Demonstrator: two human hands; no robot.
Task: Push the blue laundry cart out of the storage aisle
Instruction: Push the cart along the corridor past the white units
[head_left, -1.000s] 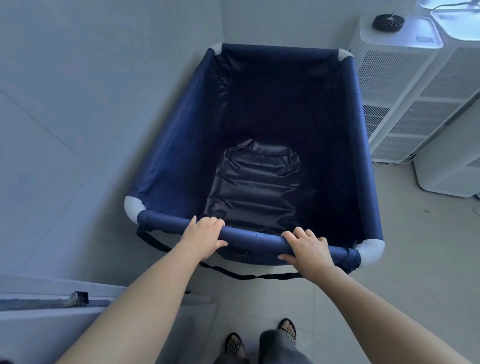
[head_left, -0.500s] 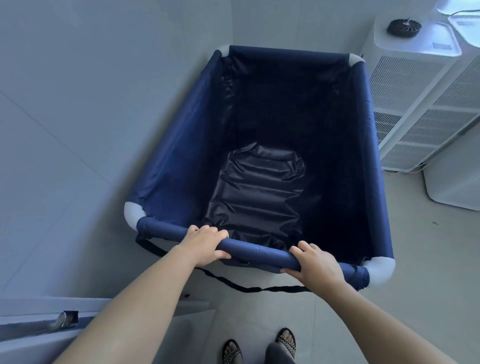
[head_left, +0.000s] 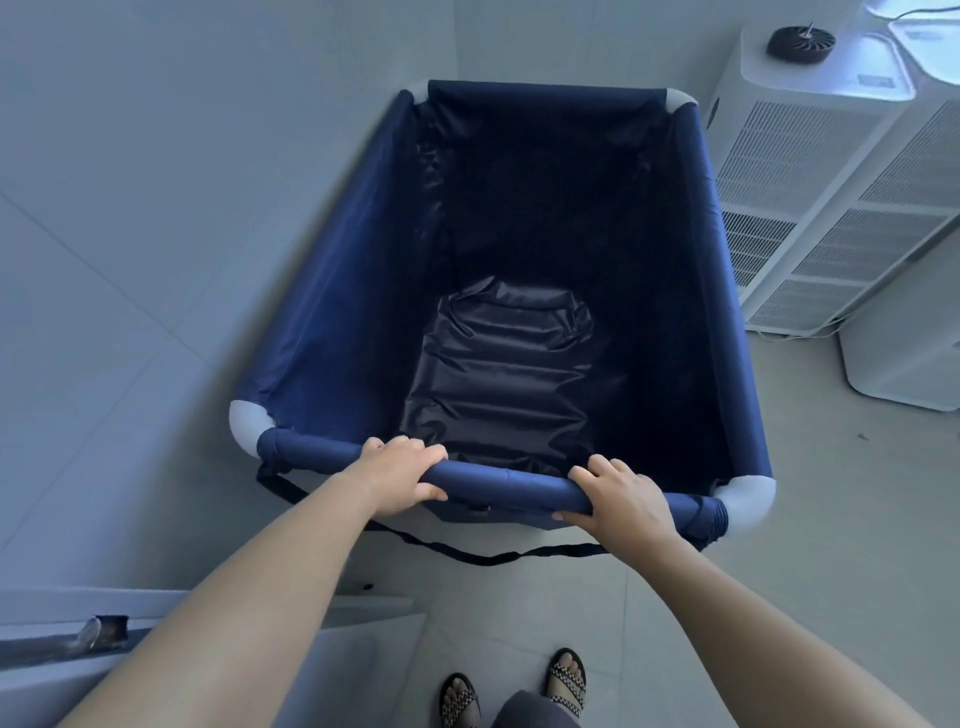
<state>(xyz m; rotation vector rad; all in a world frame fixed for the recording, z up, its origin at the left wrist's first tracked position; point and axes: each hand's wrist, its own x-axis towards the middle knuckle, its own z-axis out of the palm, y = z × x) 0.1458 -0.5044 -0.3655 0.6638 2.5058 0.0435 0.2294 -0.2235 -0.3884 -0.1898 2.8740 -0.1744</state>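
Edging forward since a second ago, the blue laundry cart (head_left: 322, 291) rolls between the grey wall (head_left: 156, 156) on its left and the white vented units (head_left: 810, 182) on its right. Hands are spaced along the near rail (head_left: 509, 480), likely for straight steering. Left hand (head_left: 402, 475) and right hand (head_left: 623, 499) both clamp it, fingers curled over, thumbs beneath.

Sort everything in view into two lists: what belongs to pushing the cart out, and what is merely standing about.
Job: blue laundry cart; near rail; left hand and right hand, both gripping the rail.
Standing about: white vented unit; black round object on top of it.
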